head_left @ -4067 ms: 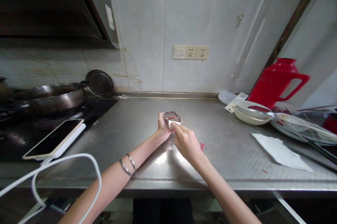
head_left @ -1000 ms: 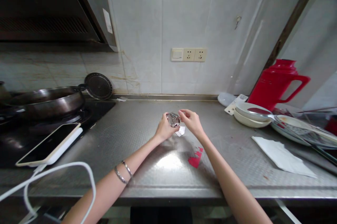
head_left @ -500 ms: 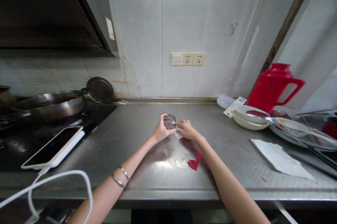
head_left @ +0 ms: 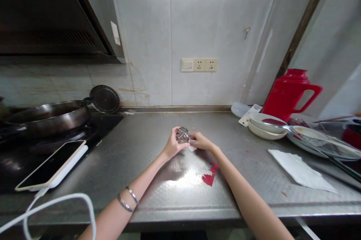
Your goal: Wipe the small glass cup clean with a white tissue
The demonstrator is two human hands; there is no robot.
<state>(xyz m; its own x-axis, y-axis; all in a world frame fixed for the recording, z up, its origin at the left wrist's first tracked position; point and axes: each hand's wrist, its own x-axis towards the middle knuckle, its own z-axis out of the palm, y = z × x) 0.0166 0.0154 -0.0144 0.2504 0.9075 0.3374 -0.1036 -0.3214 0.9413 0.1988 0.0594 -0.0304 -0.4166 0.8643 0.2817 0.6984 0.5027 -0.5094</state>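
My left hand (head_left: 172, 146) is wrapped round a small, greyish, see-through glass cup (head_left: 182, 135) with a crossed, faceted pattern, holding it over the middle of the metal counter (head_left: 146, 138). Close by on the right, the fingers of my right hand (head_left: 200, 141) are pinched together at the cup's side; what they hold, if anything, is too small to make out. Just below those fingertips shows a small white scrap (head_left: 192, 148). A torn red piece (head_left: 209, 176), paper-like, lies on the counter nearer to me, beside my right forearm.
At the left, a phone (head_left: 52, 166) with a white cable lies by the stove, where a pan (head_left: 53, 119) and a round dark lid (head_left: 105, 99) stand. To the right are stacked bowls (head_left: 266, 131), a red thermos jug (head_left: 287, 95) and a white napkin (head_left: 300, 171).
The camera view has shifted slightly. My left hand still grips the cup, which appears turned a little, and my right fingers stay pinched at its side.
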